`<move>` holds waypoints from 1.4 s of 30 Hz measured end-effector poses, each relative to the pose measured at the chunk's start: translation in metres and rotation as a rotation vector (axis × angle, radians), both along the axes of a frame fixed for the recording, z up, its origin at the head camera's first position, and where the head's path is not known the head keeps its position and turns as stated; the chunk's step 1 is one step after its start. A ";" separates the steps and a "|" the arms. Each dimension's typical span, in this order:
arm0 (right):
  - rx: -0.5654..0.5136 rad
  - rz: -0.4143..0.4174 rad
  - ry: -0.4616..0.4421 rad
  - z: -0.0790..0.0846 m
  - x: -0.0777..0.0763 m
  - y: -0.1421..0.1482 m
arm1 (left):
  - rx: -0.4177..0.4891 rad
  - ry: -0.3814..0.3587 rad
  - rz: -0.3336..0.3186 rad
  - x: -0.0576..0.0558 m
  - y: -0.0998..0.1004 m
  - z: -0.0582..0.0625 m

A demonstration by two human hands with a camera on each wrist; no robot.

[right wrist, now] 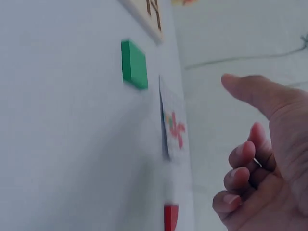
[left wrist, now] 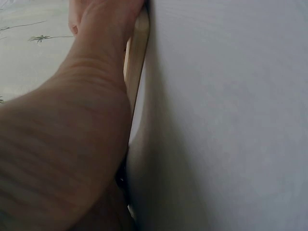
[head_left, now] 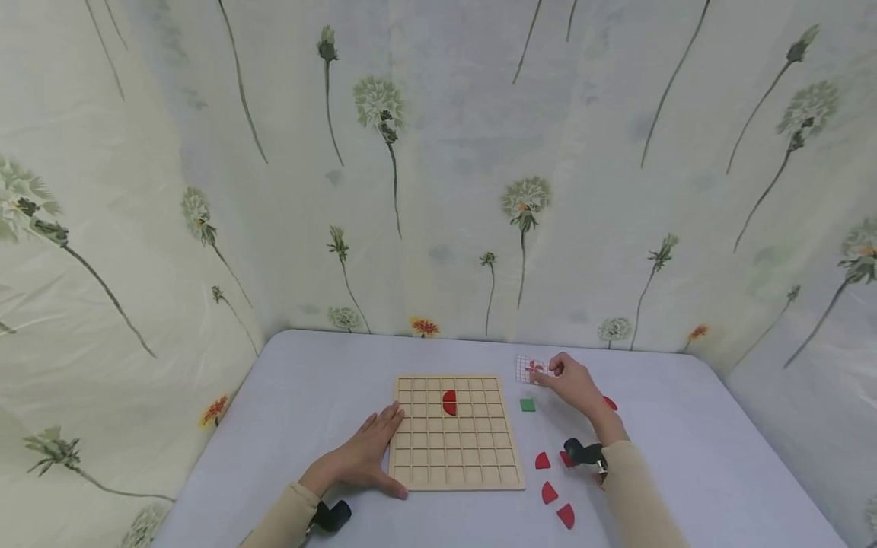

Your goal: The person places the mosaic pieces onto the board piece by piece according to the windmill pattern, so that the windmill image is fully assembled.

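Note:
A square wooden grid board [head_left: 452, 441] lies on the table with two red quarter-circle pieces [head_left: 449, 403] together in its upper part. My left hand [head_left: 366, 453] is spread along the board's left side, fingertips at its edge and thumb near the lower corner. At the board's upper right, my right hand [head_left: 572, 384] hovers over a small printed card [head_left: 524, 367] showing a grid and a red pattern. In the right wrist view its thumb [right wrist: 255, 94] stands apart from the loosely curled fingers [right wrist: 238, 178], with nothing between them. A green square piece [head_left: 527, 405] lies near the card.
Several red quarter-circle pieces [head_left: 550, 492] are scattered right of the board, some partly hidden under the right forearm. Another red piece [head_left: 610, 403] lies beyond the right wrist. A flower-printed curtain [head_left: 438, 190] hangs behind the white table [head_left: 315, 380].

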State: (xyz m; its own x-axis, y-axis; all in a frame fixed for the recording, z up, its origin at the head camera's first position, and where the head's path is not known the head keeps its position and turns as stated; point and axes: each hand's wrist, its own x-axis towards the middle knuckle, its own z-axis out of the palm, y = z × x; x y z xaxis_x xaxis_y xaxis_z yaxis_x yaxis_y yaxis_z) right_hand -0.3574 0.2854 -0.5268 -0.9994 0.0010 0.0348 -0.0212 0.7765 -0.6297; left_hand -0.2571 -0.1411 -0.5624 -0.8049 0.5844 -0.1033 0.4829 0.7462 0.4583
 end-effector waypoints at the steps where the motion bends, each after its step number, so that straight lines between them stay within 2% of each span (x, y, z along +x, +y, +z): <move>1: 0.013 -0.012 0.005 -0.001 -0.001 0.005 | -0.003 0.003 0.000 0.000 0.000 0.000; 6: 0.055 -0.073 -0.005 -0.002 0.000 0.025 | 0.008 0.004 -0.003 0.001 -0.002 -0.001; 11: 0.063 -0.117 -0.089 -0.003 0.003 0.038 | 0.009 -0.003 -0.001 0.001 -0.002 -0.001; 20: 0.109 -0.122 -0.224 -0.010 0.005 0.051 | 0.007 0.010 0.001 0.002 -0.002 0.001; 25: 0.109 -0.094 -0.217 -0.010 0.007 0.051 | 0.016 -0.002 0.003 0.003 -0.001 0.002; 34: 0.118 0.103 -0.155 -0.015 0.002 0.060 | 0.013 0.004 -0.006 0.002 0.000 0.001; 42: 0.122 0.115 -0.139 -0.014 0.003 0.063 | 0.013 0.011 -0.006 0.001 0.000 0.000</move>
